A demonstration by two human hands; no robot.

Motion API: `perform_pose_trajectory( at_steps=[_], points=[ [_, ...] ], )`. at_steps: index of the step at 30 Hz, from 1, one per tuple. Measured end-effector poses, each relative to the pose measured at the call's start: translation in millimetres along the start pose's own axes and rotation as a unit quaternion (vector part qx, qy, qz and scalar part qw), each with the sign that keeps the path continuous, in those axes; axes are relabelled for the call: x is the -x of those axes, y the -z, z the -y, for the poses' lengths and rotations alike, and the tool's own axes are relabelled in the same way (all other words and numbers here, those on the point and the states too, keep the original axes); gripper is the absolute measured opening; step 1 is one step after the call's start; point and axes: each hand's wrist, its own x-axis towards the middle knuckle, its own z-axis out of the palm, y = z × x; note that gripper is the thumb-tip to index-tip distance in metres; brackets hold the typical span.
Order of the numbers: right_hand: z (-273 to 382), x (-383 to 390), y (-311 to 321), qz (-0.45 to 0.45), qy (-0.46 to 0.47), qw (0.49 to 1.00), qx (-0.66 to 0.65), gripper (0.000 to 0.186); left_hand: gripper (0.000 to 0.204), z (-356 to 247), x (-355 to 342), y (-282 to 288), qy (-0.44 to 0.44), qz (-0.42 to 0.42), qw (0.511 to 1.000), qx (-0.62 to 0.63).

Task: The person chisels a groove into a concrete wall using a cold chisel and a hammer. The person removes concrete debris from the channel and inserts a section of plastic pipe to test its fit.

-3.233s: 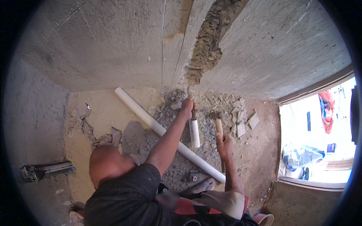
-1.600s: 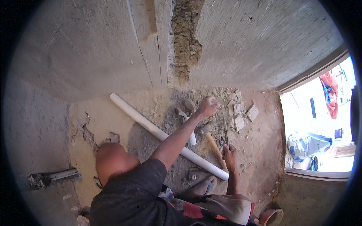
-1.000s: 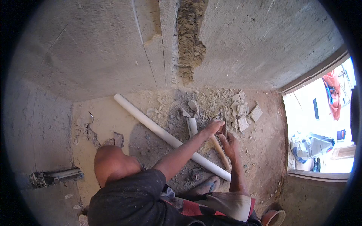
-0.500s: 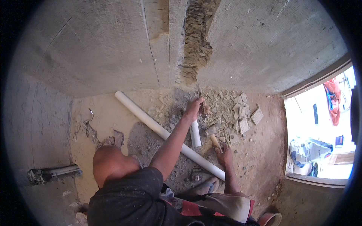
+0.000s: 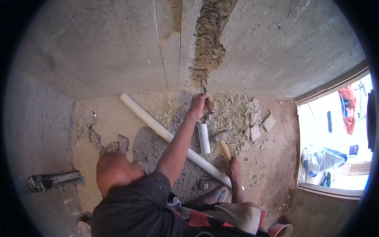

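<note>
Neither of my hands is in view. Both hands seen belong to a person crouching before me in a black shirt. The person's farther hand (image 5: pixel 198 104) grips a thin, dark metal chisel (image 5: pixel 208 103), whose upper tip reaches the foot of a rough groove (image 5: pixel 206 47) in the wall. In the person's other hand (image 5: pixel 233 169) is the wooden handle (image 5: pixel 225 150) of what looks like a hammer; its head blends into the rubble. Between the two hands lies a short white pipe (image 5: pixel 204 138). A long white pipe (image 5: pixel 160 129) passes under the person's outstretched arm.
Broken plaster and stones (image 5: pixel 252 122) cover the floor by the wall. At the right, a bright doorway (image 5: pixel 331 130) shows a bulging plastic sack (image 5: pixel 323 160) beyond its sill. A pipe end (image 5: pixel 65 177) sits in a recess at the left. A pinkish rim (image 5: pixel 280 230) shows at the lower edge.
The person's chisel hand has moved slightly up and left, and more of the chisel shows. Their other hand is a little lower, baring more handle. The view has shifted slightly.
</note>
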Motion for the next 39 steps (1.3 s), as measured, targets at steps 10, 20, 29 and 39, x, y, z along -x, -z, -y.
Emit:
perform_pose_trajectory(
  at_steps=[10, 20, 29, 39],
  points=[
    [40.1, 22.9, 39.4, 0.003, -0.002, 0.978, -0.209, 0.028, 0.018, -15.7, -15.8, 18.6, 0.048, 0.059, 0.983, 0.169],
    [137.1, 18.0, 150.6, -0.238, 0.308, 0.869, -0.304, 0.013, 0.013, -30.9, -32.9, 3.9, 0.055, 0.006, 0.961, 0.273],
    [145.0, -32.1, 93.0, -0.233, 0.462, 0.852, -0.077, 0.016, 0.011, -31.6, -30.0, 0.0, 0.038, 0.01, 0.963, 0.265],
    [194.8, 7.0, 132.0, -0.109, 0.288, 0.927, -0.213, 0.029, 0.01, -19.3, -39.5, 32.4, 0.051, 0.021, 0.957, 0.286]
  ],
)
